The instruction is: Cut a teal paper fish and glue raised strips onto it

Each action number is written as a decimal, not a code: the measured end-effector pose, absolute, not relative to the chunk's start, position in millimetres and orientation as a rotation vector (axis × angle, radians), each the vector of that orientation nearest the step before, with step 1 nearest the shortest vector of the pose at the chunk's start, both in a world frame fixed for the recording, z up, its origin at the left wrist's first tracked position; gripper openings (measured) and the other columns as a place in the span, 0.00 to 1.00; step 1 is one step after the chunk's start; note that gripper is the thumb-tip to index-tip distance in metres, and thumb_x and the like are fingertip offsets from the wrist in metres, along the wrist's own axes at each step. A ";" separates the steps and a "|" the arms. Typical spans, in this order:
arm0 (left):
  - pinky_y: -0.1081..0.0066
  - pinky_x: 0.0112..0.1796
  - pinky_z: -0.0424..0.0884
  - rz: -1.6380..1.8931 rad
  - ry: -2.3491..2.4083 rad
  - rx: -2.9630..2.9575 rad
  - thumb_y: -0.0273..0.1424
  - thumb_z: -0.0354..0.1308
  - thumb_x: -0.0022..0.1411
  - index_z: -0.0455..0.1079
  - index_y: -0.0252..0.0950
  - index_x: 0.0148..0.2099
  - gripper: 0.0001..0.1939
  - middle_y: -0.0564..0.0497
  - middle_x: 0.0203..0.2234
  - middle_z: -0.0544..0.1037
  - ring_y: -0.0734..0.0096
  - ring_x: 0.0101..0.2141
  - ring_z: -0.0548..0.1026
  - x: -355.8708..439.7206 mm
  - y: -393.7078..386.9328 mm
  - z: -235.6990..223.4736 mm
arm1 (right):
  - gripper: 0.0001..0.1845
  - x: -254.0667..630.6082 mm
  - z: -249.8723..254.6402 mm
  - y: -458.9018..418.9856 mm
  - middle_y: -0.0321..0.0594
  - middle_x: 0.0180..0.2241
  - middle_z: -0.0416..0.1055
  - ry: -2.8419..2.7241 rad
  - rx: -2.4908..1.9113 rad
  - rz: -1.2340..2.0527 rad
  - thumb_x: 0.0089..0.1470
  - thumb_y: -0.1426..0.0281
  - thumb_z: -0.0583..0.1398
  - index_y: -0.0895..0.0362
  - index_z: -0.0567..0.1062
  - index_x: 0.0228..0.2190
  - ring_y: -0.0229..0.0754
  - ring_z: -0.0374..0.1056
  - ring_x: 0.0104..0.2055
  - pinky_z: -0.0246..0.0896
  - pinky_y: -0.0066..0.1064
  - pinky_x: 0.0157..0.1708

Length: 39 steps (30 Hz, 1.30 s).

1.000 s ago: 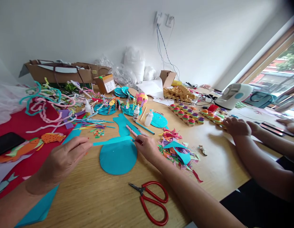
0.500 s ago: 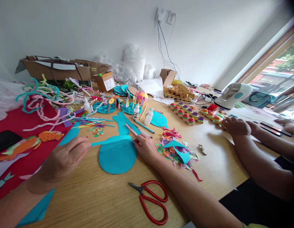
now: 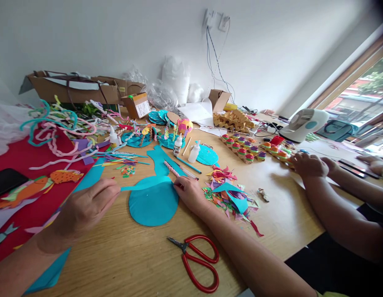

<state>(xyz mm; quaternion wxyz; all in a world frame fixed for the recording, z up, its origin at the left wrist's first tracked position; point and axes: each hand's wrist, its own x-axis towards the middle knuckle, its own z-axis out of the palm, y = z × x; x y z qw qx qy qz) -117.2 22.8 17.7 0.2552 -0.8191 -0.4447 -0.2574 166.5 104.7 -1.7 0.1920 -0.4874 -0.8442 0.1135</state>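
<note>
A round blue disc (image 3: 153, 208) lies on the wooden table in front of me. Along its far edge runs a blue paper strip (image 3: 149, 182). My left hand (image 3: 90, 206) is closed in a pinch on the strip's left end, off the disc and a little above the table. At the disc's right edge, my right hand (image 3: 191, 194) has its fingertips pressed together on the strip's other end; the exact contact is hidden by the fingers. Red-handled scissors (image 3: 196, 260) rest on the table below my right hand.
Colourful paper scraps (image 3: 231, 192) lie right of my right hand. Behind the disc stand glue bottles (image 3: 194, 152) and decorated blue discs (image 3: 138, 138). A phone (image 3: 7, 182) lies on red paper at left. Another person's arms (image 3: 327, 198) reach in from the right, by painted egg cartons (image 3: 243, 147).
My left hand has shifted very slightly to the right with its end of the strip. My right hand stays at the disc's right edge.
</note>
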 end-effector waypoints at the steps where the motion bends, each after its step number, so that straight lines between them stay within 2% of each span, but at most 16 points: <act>1: 0.73 0.35 0.70 -0.696 -1.203 -2.221 0.25 0.49 0.66 0.68 0.38 0.40 0.07 0.50 0.36 0.77 0.69 0.35 0.77 -116.9 22.8 17.4 | 0.06 166.6 -1.5 104.3 0.39 0.31 0.75 -2.378 -1.369 0.316 0.52 0.78 0.58 0.57 0.74 0.28 0.39 0.69 0.33 0.57 0.26 0.34; 15: 0.74 0.36 0.69 -0.717 -1.205 -2.261 0.25 0.48 0.67 0.69 0.35 0.38 0.09 0.48 0.34 0.77 0.70 0.35 0.76 -114.7 23.1 16.1 | 0.07 164.8 4.3 100.5 0.44 0.35 0.75 -2.451 -1.377 0.318 0.54 0.77 0.57 0.58 0.75 0.30 0.42 0.69 0.38 0.58 0.28 0.37; 21: 0.73 0.34 0.70 -0.692 -1.193 -2.253 0.27 0.45 0.67 0.70 0.36 0.36 0.12 0.49 0.33 0.78 0.69 0.33 0.77 -115.2 24.0 18.6 | 0.08 165.5 6.4 101.2 0.42 0.33 0.76 -2.407 -1.365 0.357 0.52 0.79 0.57 0.57 0.76 0.29 0.41 0.70 0.37 0.59 0.27 0.37; 27: 0.72 0.31 0.71 -0.728 -1.124 -2.237 0.26 0.47 0.67 0.68 0.36 0.39 0.08 0.48 0.32 0.78 0.69 0.29 0.78 -113.6 25.6 25.4 | 0.12 167.2 6.3 104.3 0.38 0.33 0.77 -2.337 -1.390 0.388 0.50 0.81 0.56 0.57 0.76 0.32 0.39 0.71 0.34 0.60 0.26 0.35; 33: 0.71 0.32 0.71 -0.701 -1.049 -2.236 0.23 0.48 0.66 0.66 0.34 0.39 0.06 0.47 0.32 0.77 0.68 0.30 0.77 -111.5 26.7 31.2 | 0.12 168.6 5.8 105.8 0.39 0.36 0.77 -2.360 -1.359 0.417 0.51 0.82 0.57 0.56 0.77 0.33 0.40 0.72 0.38 0.61 0.26 0.39; 39: 0.73 0.34 0.70 -0.681 -1.050 -2.234 0.23 0.48 0.66 0.64 0.35 0.41 0.05 0.50 0.32 0.75 0.70 0.33 0.75 -106.2 30.9 40.0 | 0.12 167.6 7.0 103.1 0.42 0.38 0.76 -2.413 -1.341 0.402 0.52 0.81 0.56 0.58 0.78 0.33 0.41 0.71 0.41 0.61 0.27 0.41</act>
